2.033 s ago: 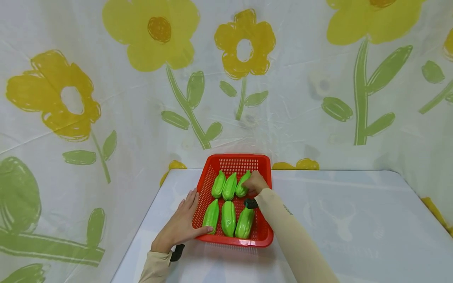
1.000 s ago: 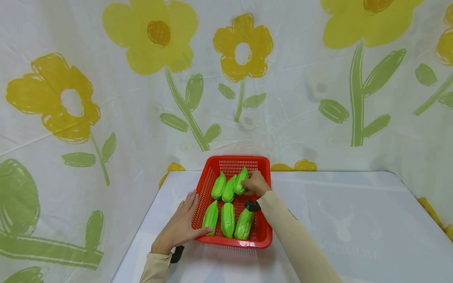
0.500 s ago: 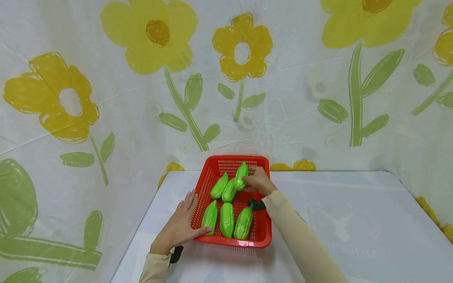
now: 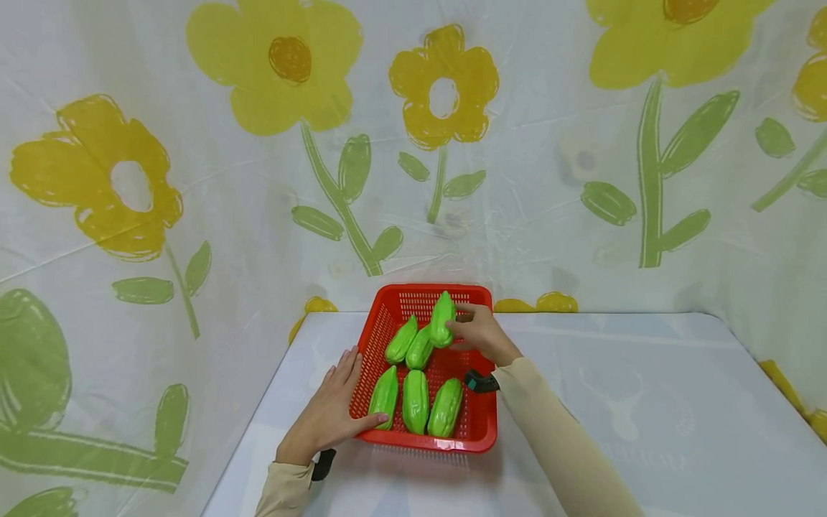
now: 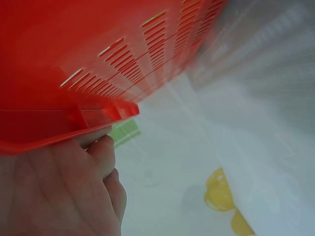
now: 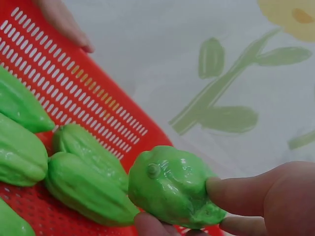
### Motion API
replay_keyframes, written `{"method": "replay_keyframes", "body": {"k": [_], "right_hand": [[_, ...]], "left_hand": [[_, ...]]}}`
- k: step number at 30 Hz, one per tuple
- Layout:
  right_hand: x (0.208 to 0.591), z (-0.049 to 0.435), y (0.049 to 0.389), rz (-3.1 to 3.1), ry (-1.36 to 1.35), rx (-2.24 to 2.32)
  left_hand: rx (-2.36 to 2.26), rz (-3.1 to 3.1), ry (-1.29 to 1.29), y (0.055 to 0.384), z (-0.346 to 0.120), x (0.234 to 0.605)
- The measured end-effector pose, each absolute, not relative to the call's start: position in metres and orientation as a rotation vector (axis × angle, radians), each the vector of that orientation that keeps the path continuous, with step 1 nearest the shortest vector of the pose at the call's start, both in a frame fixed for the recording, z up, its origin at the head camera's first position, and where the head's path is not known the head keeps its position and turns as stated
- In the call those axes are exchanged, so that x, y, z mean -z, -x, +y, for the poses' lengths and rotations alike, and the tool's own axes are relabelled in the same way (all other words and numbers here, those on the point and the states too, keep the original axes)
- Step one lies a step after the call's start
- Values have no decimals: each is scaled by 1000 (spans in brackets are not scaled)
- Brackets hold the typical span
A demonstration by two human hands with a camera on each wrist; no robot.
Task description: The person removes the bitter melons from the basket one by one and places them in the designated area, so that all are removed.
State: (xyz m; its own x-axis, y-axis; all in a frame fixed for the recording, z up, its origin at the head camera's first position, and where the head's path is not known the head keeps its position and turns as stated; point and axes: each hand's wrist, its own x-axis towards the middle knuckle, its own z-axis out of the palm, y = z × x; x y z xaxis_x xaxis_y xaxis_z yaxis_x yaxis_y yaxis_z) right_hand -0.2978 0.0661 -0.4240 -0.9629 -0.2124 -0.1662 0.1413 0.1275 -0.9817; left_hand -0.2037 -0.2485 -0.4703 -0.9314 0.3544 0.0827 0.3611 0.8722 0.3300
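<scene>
The right hand (image 4: pixel 483 334) is pinching one green vegetable (image 4: pixel 442 319) between thumb and fingertips, closed to about its width, and is holding it at the far right part of the red basket (image 4: pixel 481 418). In the right wrist view the piece is showing its stubby end, and it appears to be sitting above the basket floor. Whether it is touching its neighbour cannot be told. The left hand (image 4: pixel 331 406) is lying spread along the basket's left side, fingers nearly straight and thumb resting over the near left corner; it is gripping no vegetable.

Handling, as judged: the skin is looking glossy and ridged, so the pinch should be bearing on the thick middle, firm but not squeezing. The left hand should be steadying the rim without tipping it. The right wrist should be staying high enough to clear the near row.

Contents: the basket is standing by the far edge of the bench (image 4: pixel 620 431), closer to its far left corner than its far right. Besides the held piece it is containing five: two leaning together behind (image 4: pixel 402 339) and three lying side by side in front (image 4: pixel 416 402). The slotted walls are showing no visible damage.
</scene>
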Motion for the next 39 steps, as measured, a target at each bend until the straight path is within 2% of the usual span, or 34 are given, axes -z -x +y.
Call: {"method": "replay_keyframes", "body": {"k": [13,39], "right_hand": [[415,84,282,2168,112,1933],[424,122,264,2196,65,1991]], "left_hand": [[550,-3013,575,207,-246,471],[552,-2993,586,205,-249,471]]}}
